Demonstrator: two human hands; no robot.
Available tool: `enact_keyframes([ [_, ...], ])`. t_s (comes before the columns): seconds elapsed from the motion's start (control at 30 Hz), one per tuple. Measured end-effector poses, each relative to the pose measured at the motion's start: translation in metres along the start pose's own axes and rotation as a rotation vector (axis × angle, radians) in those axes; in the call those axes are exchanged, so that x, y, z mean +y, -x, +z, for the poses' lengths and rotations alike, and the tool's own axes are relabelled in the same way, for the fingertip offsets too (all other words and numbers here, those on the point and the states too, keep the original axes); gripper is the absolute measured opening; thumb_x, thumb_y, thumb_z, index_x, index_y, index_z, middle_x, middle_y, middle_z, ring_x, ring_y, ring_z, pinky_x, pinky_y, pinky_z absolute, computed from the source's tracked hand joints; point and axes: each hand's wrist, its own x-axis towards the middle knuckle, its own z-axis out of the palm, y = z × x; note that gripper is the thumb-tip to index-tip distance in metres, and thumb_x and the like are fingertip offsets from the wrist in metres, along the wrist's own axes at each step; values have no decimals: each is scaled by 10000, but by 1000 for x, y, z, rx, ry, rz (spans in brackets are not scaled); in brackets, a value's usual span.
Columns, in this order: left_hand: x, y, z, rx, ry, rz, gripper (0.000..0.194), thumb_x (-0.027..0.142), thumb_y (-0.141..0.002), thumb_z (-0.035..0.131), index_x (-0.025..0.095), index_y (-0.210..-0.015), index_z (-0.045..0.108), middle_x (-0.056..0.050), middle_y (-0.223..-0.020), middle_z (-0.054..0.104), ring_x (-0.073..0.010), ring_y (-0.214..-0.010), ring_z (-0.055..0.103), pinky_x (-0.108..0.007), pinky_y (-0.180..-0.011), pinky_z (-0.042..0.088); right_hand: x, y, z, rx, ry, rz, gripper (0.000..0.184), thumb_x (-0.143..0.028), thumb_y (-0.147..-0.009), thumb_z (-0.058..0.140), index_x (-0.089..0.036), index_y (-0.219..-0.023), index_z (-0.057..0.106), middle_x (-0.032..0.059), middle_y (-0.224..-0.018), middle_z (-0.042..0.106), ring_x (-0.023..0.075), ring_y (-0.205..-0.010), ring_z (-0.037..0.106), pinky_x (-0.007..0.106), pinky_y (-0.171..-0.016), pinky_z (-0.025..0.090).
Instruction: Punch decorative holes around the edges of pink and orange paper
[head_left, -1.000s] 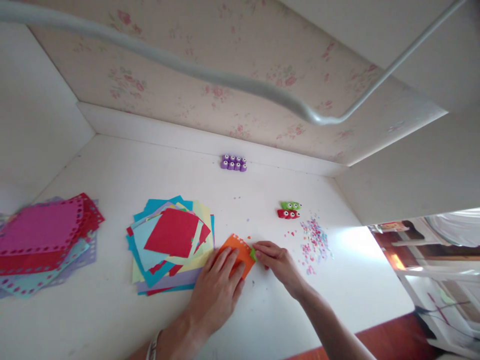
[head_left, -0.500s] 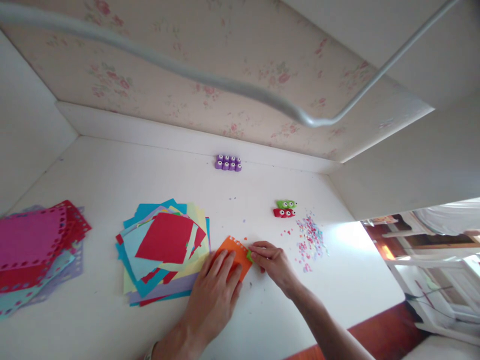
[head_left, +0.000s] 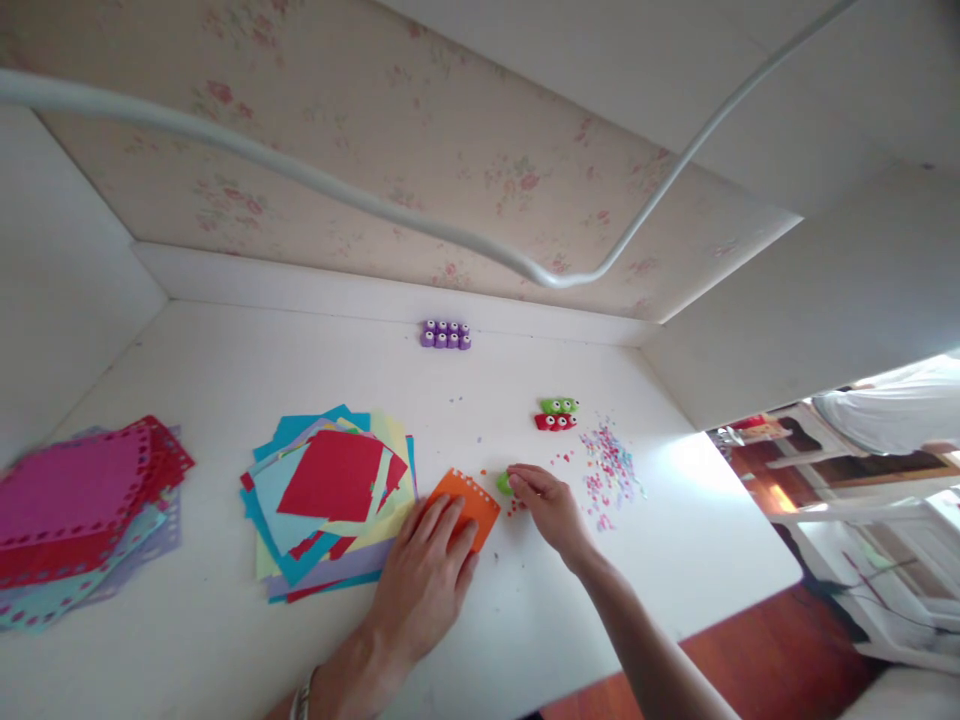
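Note:
My left hand lies with its fingers stretched out on an orange sheet of paper, pressing it to the table. A row of punched holes runs along the sheet's upper right edge. My right hand pinches a small green paper punch, just right of the sheet and apart from it. Orange cut-out bits lie around the punch. Left of my left hand is a pile of coloured paper, partly under the orange sheet.
Purple punches stand by the back wall. Green punches and red punches stand right of centre, near scattered confetti. Punched sheets lie far left. A white cable hangs across the top of the view.
The green punch has come off the orange sheet's edge, and my right hand holds it slightly away. More holes show along that edge. The camera view has shifted a little.

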Motion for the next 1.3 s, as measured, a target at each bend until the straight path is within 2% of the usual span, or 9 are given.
enact_keyframes([
  [0.1,0,1,2,30,-1,7,298,309,-937,527,226,-1193,656,-83,-1317,611,-275,-1271,507,-504,-1106,366,-3,-2,-9,51,117,-88,366,-510,-876,595,-200,-950,774,114,-1063,719,214,-814,687,347,-697,589],
  [0.2,0,1,3,43,-8,14,294,305,-937,525,226,-1188,656,-83,-1310,614,-274,-1270,506,-501,-1108,362,-13,0,-13,23,254,-144,301,-449,-865,640,-214,-1005,765,97,-1042,719,198,-761,684,343,-698,581],
  [0.3,1,1,4,41,-24,9,301,313,-937,529,231,-1200,650,-83,-1323,607,-277,-1262,512,-500,-1101,368,-21,3,-13,-2,343,-224,211,-372,-881,631,-239,-951,779,70,-970,733,205,-788,690,346,-746,567],
  [0.5,-1,1,4,56,-34,4,304,241,-932,535,236,-1222,628,-70,-1302,621,-254,-1215,547,-463,-1079,391,-31,-8,-25,13,309,-221,204,-347,-896,593,-265,-878,779,37,-941,748,214,-866,698,341,-796,551],
  [0.67,-2,0,1,90,-37,31,320,217,-940,524,210,-1252,594,-67,-1263,647,-241,-1169,574,-440,-1043,414,-33,-45,-54,156,336,-187,248,-414,-874,598,-270,-976,773,32,-1061,746,238,-994,687,377,-874,536],
  [0.9,-5,0,3,81,-77,52,342,301,-951,534,202,-1274,582,-75,-1248,662,-254,-1157,590,-454,-1024,429,-25,-116,-87,172,555,-179,294,-347,-879,542,-220,-1005,775,49,-942,772,231,-852,726,329,-743,555],
  [1.03,-7,2,2,55,-91,78,381,394,-942,548,209,-1272,593,-97,-1288,641,-273,-1187,581,-463,-1021,441,-23,-140,-93,64,696,-257,244,-240,-837,554,-272,-896,788,7,-1003,766,213,-946,711,287,-828,521],
  [1.13,-7,2,-1,36,-84,69,391,431,-929,561,207,-1246,612,-107,-1310,627,-285,-1200,574,-476,-1022,447,-22,-146,-93,-70,789,-316,236,-202,-833,561,-274,-846,785,0,-977,769,197,-922,709,262,-832,502],
  [1.3,-6,2,-2,15,-87,68,346,373,-933,559,216,-1233,627,-101,-1321,626,-281,-1203,577,-483,-1014,465,-22,-146,-88,-199,912,-367,245,-168,-842,561,-255,-743,767,14,-889,769,199,-900,693,268,-840,489],
])
